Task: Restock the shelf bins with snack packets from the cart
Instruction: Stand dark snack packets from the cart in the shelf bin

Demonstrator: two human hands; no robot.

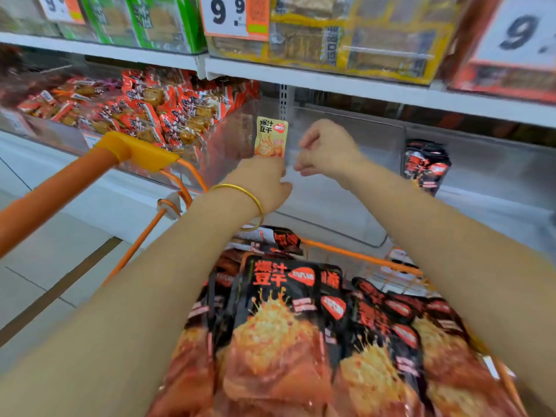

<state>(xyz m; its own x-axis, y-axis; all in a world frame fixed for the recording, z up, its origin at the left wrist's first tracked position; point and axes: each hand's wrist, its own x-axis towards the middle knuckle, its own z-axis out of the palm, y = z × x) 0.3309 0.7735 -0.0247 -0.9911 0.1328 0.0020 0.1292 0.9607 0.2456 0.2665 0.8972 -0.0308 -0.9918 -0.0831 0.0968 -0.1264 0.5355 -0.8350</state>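
Price cards overhead read 9.9; the yellow packet and the black packets in the cart say 爆汁豆干. My left hand pinches the yellow packet upright before the clear shelf bin; my right hand, just beside, is curled on nothing I see.

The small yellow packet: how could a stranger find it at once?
Look at the clear shelf bin beyond the orange cart. Before it, the left hand pinches one packet upright. Unlike the red packets and black packets nearby, it is pale yellow.
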